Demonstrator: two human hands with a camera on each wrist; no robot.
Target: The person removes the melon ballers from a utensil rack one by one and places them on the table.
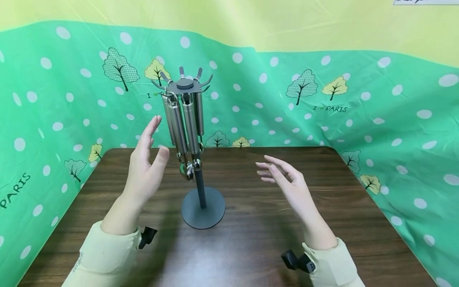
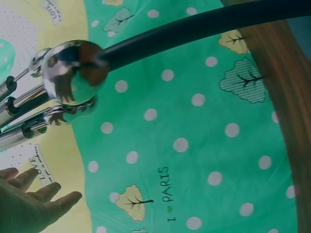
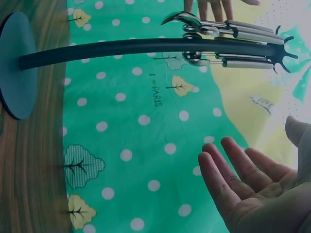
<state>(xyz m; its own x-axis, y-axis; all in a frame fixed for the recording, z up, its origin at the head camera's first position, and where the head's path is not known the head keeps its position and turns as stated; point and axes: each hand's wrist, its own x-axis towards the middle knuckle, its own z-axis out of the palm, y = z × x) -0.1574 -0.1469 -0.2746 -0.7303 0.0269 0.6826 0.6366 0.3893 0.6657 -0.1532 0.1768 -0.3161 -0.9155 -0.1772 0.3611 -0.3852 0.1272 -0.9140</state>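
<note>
A green polka-dot cloth backdrop printed with trees (image 1: 358, 103) is hung behind and along both sides of a dark brown wooden table (image 1: 251, 247), whose far edge and rounded far corners are seen against it. Near the middle of the table, a dark grey metal utensil stand with a round flat base (image 1: 203, 208) is set upright, well in from every table edge, with bare wood left around the base on all sides. From the hooked disc at the top of its pole, a cluster of stainless-steel utensils with long cylindrical handles (image 1: 183, 123) is hung close against the pole, their rounded polished ends reaching about halfway down it. The left hand (image 1: 146, 167) is held raised just left of the hanging utensils, palm turned toward them, fingers straight and spread, nothing gripped; a narrow gap is seen between its thumb and the nearest handle. The right hand (image 1: 283, 177) is held to the right of the pole, well apart from it, fingers relaxed and extended toward the stand, nothing held. Pale yellow sleeves (image 1: 104, 255) are worn on both forearms.
</note>
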